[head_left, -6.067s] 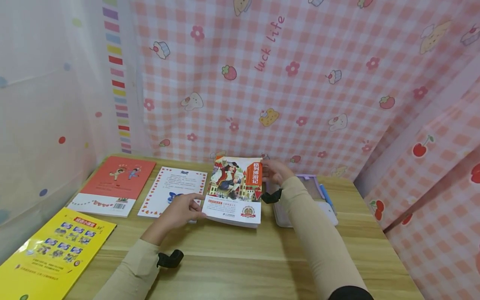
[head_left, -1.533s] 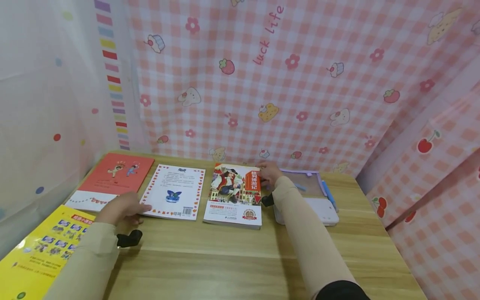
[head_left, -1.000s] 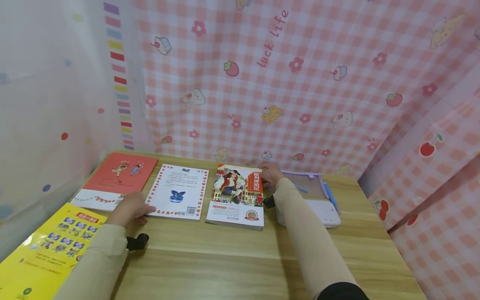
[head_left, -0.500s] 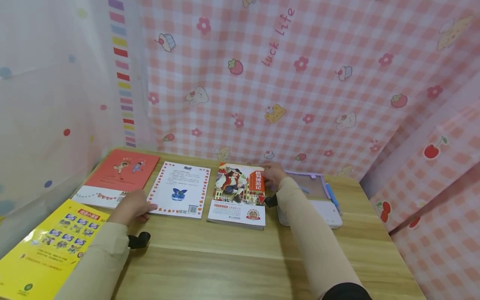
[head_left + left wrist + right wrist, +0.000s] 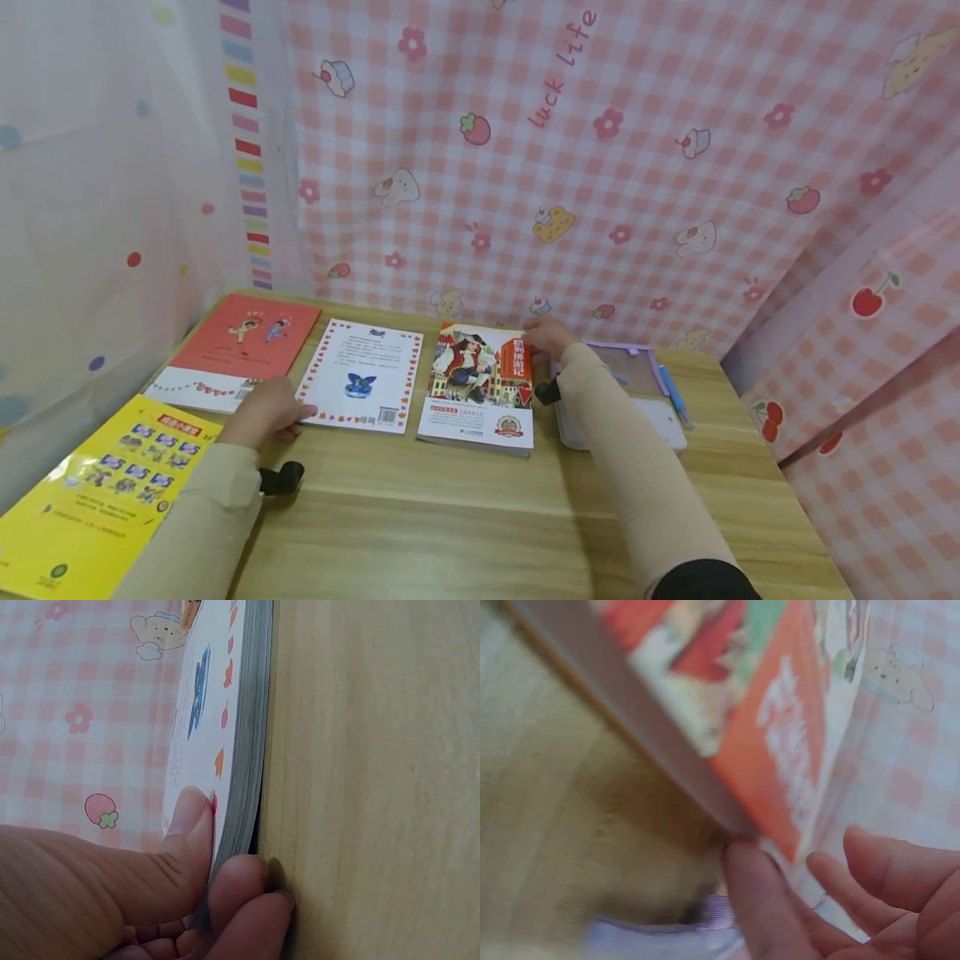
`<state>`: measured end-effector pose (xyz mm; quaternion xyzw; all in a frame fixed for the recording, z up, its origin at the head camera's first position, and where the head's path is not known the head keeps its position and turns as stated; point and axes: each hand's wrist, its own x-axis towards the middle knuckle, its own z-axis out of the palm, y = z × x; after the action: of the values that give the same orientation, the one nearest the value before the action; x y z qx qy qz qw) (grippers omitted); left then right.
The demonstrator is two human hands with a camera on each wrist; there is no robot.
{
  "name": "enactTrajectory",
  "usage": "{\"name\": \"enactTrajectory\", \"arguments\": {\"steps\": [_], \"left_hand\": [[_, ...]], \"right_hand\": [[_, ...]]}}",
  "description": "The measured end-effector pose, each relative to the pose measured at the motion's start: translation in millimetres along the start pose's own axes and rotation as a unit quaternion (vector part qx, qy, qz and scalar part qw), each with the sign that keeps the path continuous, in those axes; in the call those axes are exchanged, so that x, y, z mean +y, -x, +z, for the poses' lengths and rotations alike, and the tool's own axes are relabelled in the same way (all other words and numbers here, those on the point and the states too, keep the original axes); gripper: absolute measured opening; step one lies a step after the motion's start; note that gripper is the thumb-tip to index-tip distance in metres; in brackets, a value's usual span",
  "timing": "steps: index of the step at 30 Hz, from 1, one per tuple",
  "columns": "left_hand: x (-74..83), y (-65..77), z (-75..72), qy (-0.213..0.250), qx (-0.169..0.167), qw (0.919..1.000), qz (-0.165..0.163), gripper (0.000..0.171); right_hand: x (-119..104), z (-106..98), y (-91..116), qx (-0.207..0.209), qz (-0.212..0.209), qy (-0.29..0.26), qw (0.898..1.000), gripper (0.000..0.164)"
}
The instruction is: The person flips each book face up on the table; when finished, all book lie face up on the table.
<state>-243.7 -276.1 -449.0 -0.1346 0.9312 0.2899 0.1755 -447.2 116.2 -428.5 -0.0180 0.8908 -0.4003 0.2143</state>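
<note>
A white book [image 5: 363,375] with a leaf border and a blue butterfly picture lies flat on the wooden table. My left hand [image 5: 262,412] pinches its near left corner; in the left wrist view the thumb [image 5: 187,814] presses the cover and the curled fingers meet the page edges. To the right lies a thick storybook [image 5: 476,387] with a costumed figure and an orange title panel. My right hand [image 5: 553,337] is at its far right corner. A fingertip [image 5: 750,862] touches that corner in the right wrist view, while the thumb stands away from it.
At the back left lies a red and white book [image 5: 255,342], with a yellow book [image 5: 90,500] nearer, partly under the left sleeve. Right of the storybook are a purple-edged mesh pouch [image 5: 662,371], a white case [image 5: 663,425] and a blue pen [image 5: 675,396]. Checked cloth [image 5: 450,167] hangs behind.
Since the oldest frame, my left hand has left the storybook's left edge and moved left to the white book's corner. The storybook now lies lower. Over the last second only the view shifts slightly.
</note>
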Motion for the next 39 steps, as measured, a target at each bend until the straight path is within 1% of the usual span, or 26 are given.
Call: {"name": "enactTrajectory", "arguments": {"steps": [2,4,5,7,9,11,15,16,17,18,20,22,23,24,25,26,27,29,32,33,34,36,39], "left_hand": [[0.3,0.4,-1.0,-0.002,0.002,1.0,-0.003,0.03],[0.6,0.4,-2.3,-0.003,0.005,1.0,-0.001,0.03],[0.7,0.5,-3.3,-0.003,0.007,1.0,0.001,0.029],[-0.2,0.3,-4.2,-0.007,0.011,0.9999,0.009,0.03],[-1.2,0.3,-4.5,-0.006,0.014,0.9998,0.014,0.03],[-2.6,0.0,-4.2,-0.002,0.016,0.9998,0.014,0.03],[-5.5,-3.1,-1.8,0.009,0.016,0.9998,0.004,0.028],[-5.7,-4.0,-1.5,0.01,0.016,0.9998,0.001,0.028],[-6.6,-5.5,-0.9,0.011,0.017,0.9998,0.001,0.028],[-7.4,-7.0,-0.3,0.009,0.017,0.9998,0.003,0.028],[-8.0,-9.2,1.3,0.008,0.02,0.9997,0.007,0.029],[-8.5,-10.9,3.9,0.013,0.022,0.9996,0.01,0.028],[-8.6,-11.4,5.2,0.015,0.023,0.9996,0.011,0.028],[-7.9,-11.5,6.5,0.017,0.023,0.9996,0.007,0.028],[-7.2,-11.8,7.6,0.02,0.022,0.9995,0.004,0.027],[-6.7,-12.1,8.6,0.023,0.022,0.9995,0.0,0.027],[-6.2,-12.5,9.0,0.023,0.021,0.9995,-0.002,0.027],[-5.5,-12.8,9.7,0.023,0.02,0.9995,-0.002,0.026],[-4.8,-12.2,9.0,0.027,0.019,0.9995,-0.003,0.026],[-4.8,-11.4,8.6,0.028,0.018,0.9994,-0.002,0.026],[-4.9,-10.4,8.0,0.031,0.019,0.9993,-0.002,0.026],[-5.3,-8.5,7.1,0.034,0.021,0.9992,-0.007,0.026],[-6.0,-5.2,6.2,0.037,0.027,0.9989,-0.005,0.026]], "right_hand": [[-7,-1,2,0.01,-0.019,0.08,0.997,0.048],[-15,0,4,0.025,-0.041,0.155,0.987,0.042],[-19,0,5,0.032,-0.051,0.18,0.982,0.042],[-28,3,8,0.037,-0.069,0.193,0.978,0.044],[-35,7,10,0.044,-0.078,0.194,0.977,0.046],[-43,13,13,0.058,-0.078,0.187,0.978,0.048],[-59,30,10,0.057,-0.076,0.199,0.975,0.047],[-63,36,7,0.046,-0.075,0.2,0.976,0.046],[-66,42,5,0.031,-0.08,0.184,0.979,0.047],[-69,48,2,0.013,-0.086,0.164,0.983,0.041],[-74,61,-3,-0.015,-0.104,0.135,0.985,0.036],[-78,73,-5,-0.052,-0.115,0.078,0.989,0.038],[-80,79,-5,-0.064,-0.124,0.056,0.989,0.039],[-82,85,-5,-0.074,-0.129,0.051,0.988,0.039],[-84,90,-6,-0.081,-0.136,0.051,0.986,0.045],[-85,96,-6,-0.084,-0.14,0.049,0.985,0.047],[-87,101,-7,-0.09,-0.145,0.052,0.984,0.045],[-88,111,-10,-0.085,-0.16,0.073,0.981,0.043],[-88,122,-17,-0.082,-0.171,0.094,0.977,0.019],[-88,125,-20,-0.081,-0.174,0.098,0.977,0.016],[-88,128,-23,-0.075,-0.177,0.101,0.976,0.019],[-88,134,-28,-0.068,-0.19,0.129,0.971,0.035],[-91,139,-29,-0.045,-0.211,0.173,0.961,0.043]]}}
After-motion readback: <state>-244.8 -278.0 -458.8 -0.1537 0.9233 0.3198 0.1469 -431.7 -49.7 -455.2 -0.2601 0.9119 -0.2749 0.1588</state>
